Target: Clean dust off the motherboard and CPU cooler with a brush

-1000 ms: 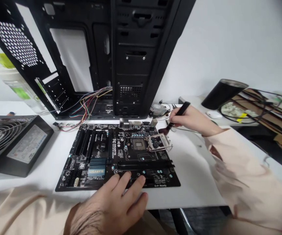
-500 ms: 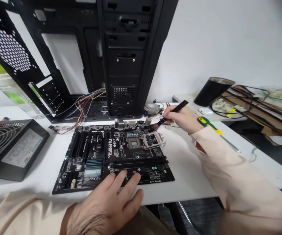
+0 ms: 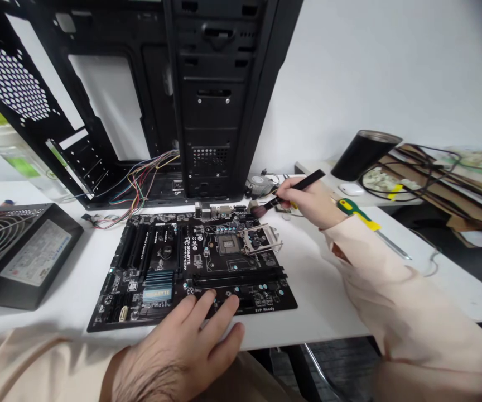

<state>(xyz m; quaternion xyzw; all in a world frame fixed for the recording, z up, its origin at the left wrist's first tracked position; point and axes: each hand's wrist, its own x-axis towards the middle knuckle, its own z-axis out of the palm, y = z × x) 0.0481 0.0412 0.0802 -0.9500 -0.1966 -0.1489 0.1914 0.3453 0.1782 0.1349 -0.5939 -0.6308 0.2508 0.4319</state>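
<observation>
The two hands are well apart. The left hand (image 3: 178, 349) lies open on the lower edge of the black Gigabyte motherboard (image 3: 207, 268), with the fingers spread and pressing lightly, so it grips nothing. The right hand (image 3: 308, 204) pinches a slim black-handled brush (image 3: 299, 190) between thumb and fingers, and the bristles are just beside the rear connectors at the top edge of the board. The motherboard lies flat on a white table (image 3: 320, 312). It looks light and stiff but fragile, because its small parts can break, so it is best to take hold of it by the bare edges. Near the brush, a metal socket frame (image 3: 261, 240) stands open beside the CPU socket (image 3: 228, 244), whose contacts seem very delicate. To the right lies a screwdriver (image 3: 356, 215) with a green and yellow handle; to the left, a power supply unit (image 3: 27, 254). Behind the board stands an open black PC case (image 3: 207, 100) with coloured wires (image 3: 140, 195), and farther right are a black tumbler (image 3: 364, 155) and a white mouse (image 3: 352, 190).
</observation>
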